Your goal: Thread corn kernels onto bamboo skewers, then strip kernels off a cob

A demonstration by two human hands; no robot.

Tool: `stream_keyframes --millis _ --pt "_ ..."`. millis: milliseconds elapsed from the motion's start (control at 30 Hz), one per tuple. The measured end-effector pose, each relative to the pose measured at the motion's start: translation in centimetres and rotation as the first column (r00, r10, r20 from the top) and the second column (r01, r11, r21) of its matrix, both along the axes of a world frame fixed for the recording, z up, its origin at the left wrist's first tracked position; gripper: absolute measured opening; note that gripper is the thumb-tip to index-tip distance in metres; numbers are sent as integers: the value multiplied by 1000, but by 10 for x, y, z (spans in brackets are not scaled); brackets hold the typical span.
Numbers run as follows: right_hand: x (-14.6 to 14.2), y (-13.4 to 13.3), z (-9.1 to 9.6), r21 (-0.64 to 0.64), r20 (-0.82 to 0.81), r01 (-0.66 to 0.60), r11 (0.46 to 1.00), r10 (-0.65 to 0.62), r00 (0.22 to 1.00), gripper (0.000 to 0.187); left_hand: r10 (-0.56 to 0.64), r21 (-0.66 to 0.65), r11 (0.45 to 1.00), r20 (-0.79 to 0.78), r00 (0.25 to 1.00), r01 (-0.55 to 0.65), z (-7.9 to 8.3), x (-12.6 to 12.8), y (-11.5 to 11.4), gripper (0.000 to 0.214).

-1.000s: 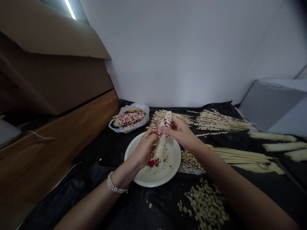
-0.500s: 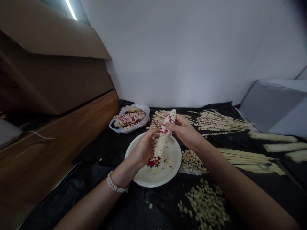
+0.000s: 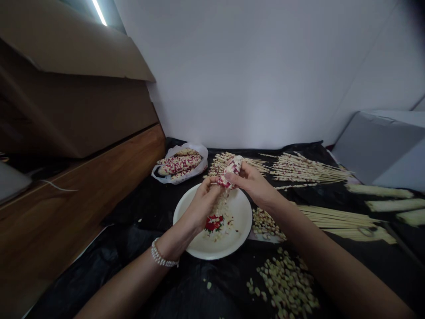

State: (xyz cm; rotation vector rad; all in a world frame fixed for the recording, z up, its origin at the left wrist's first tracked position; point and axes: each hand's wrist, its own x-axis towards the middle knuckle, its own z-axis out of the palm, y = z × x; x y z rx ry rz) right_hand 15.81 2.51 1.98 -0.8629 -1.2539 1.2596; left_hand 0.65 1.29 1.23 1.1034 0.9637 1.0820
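On my far left, a wooden board point(image 3: 73, 190) runs along under a cardboard box point(image 3: 66, 57), and a black plastic sheet point(image 3: 83, 270) covers the surface in front of me. Beyond my hands, a white plastic bag point(image 3: 201, 161) holds several red-and-white corn cobs point(image 3: 179, 165).

My left hand point(image 3: 202, 206), with a beaded bracelet point(image 3: 161, 258) at the wrist, is closed, its fingertips pinching the lower end of a speckled corn cob point(image 3: 231, 172). The cob is short and mottled red and white. It sits between my hands, above the far side of a white plate point(image 3: 241, 221), with its long axis slanting from lower left up to the right. My right hand point(image 3: 252, 181) lies on its right and is the nearer of the two, its fingers curled around most of the cob.

Below, loose kernels point(image 3: 221, 221) lie across the plate's red flower print point(image 3: 213, 223). Further right are bamboo skewers threaded with kernels point(image 3: 307, 170), two heaps of kernels point(image 3: 264, 223) on the plastic, and bare bamboo sticks point(image 3: 338, 219). At the far right are long pale strips point(image 3: 378, 191) and a grey box point(image 3: 378, 146).
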Motion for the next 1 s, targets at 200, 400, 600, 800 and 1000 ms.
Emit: stream_keyframes --millis 200,400,600,800,1000 --pt "1 0 1 12 -11 4 1000 -4 1000 29 -11 -50 999 28 1000 12 3 -3 1 31" --pt "7 5 1 21 -41 -7 1000 8 999 30 -63 -31 997 111 992 66 6 -3 -1 19" --pt "7 5 2 31 -54 -10 999 12 998 29 -86 -4 996 121 989 87 3 -1 0 25" --pt "6 2 4 46 -38 -6 999 7 999 25 -53 64 997 94 994 47 -4 -1 1 19" --pt "3 -4 7 43 -47 -51 998 53 998 25 9 -129 992 104 995 4 -2 -1 4 12"
